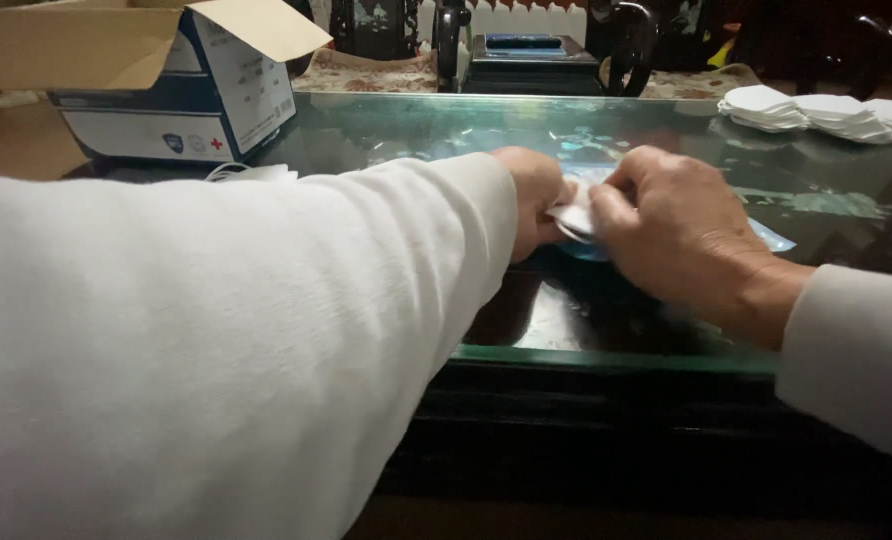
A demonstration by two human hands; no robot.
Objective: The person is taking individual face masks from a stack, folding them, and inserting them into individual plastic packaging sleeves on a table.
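Over the glass table [666, 355], small white folded piece [573, 216], mostly hidden, pinched between left hand [533, 200] and right hand [681, 235], fingertips meeting

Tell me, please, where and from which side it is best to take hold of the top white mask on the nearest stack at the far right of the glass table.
Probably the near edge of the top white mask, approached from the front: it lies flat, uncovered.
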